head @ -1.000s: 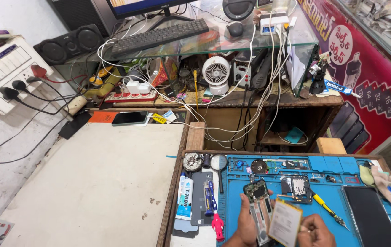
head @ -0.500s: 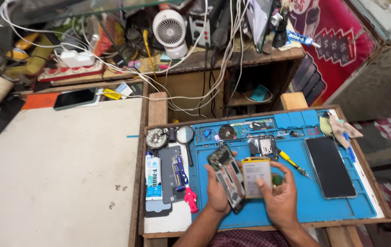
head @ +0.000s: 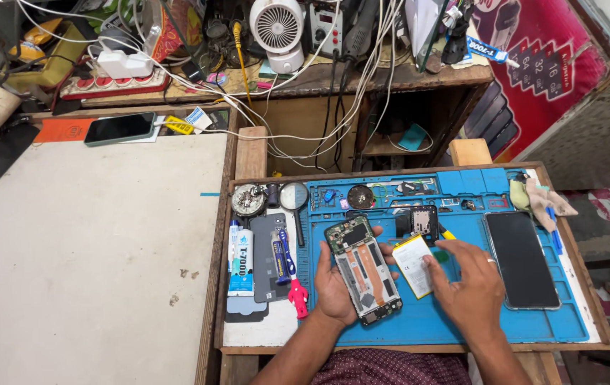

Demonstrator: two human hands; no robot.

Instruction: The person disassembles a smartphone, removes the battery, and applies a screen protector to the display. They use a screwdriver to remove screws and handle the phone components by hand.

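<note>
My left hand (head: 332, 286) grips an opened phone body (head: 362, 269) with its circuit boards exposed, holding it by its left edge over the blue work mat (head: 462, 324). My right hand (head: 470, 284) rests on the mat beside it, fingers touching a white flat battery (head: 413, 265) that lies just right of the phone. A black detached screen (head: 521, 259) lies to the right of that hand. A small black part (head: 417, 222) and a yellow-handled tool (head: 447, 233) lie just beyond the battery.
Left of the mat lie a glue tube (head: 241, 262), a grey back cover (head: 267, 251), screwdrivers (head: 281, 251), a red tool (head: 297, 295) and a magnifier (head: 293, 197). A phone (head: 119, 128) lies on the pale table (head: 91, 249). A fan (head: 276, 28) and tangled cables crowd the back shelf.
The view has tilted down and closer to the mat. My hands have lowered the phone and battery toward the mat, and my right hand now rests flat on the battery.
</note>
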